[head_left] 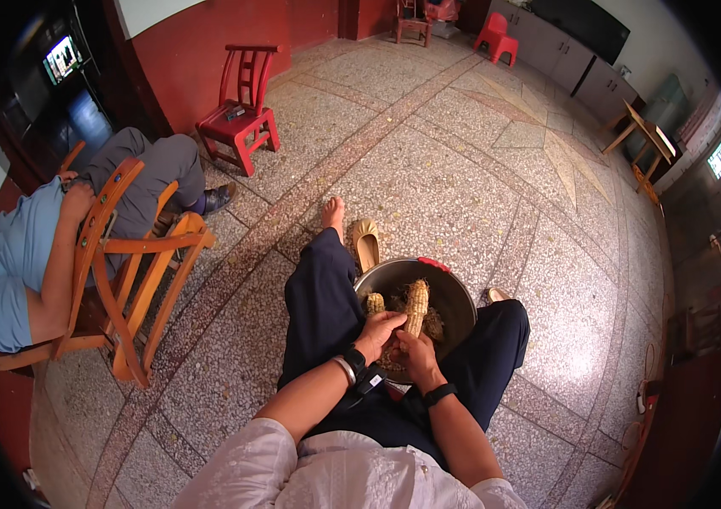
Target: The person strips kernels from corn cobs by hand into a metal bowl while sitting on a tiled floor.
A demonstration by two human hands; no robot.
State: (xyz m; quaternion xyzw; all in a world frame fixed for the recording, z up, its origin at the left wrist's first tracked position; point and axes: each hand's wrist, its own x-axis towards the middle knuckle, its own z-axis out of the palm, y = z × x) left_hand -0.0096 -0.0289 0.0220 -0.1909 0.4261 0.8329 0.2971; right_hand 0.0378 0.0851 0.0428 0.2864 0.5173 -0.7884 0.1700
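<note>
A dried corn cob [416, 307] points upward and away from me over a metal basin [463, 299] set between my legs. My right hand [416, 358] is closed round its lower end. Against the cob's left side, my left hand [378, 334] is closed with thumb and fingers pressed on it. Another corn cob [375, 303] sticks up inside the basin, just beyond my left hand. More corn pieces [434, 325] lie in the basin to the right of the held cob. My hands and the cob hide much of the basin's contents.
A tan slip-on shoe [366, 244] lies beyond the basin, beside my bare foot [333, 215]. To the left, a person in a blue shirt [16, 265] sits in a wooden chair [127, 254]. A red chair [239, 125] stands farther off, with small objects on its seat.
</note>
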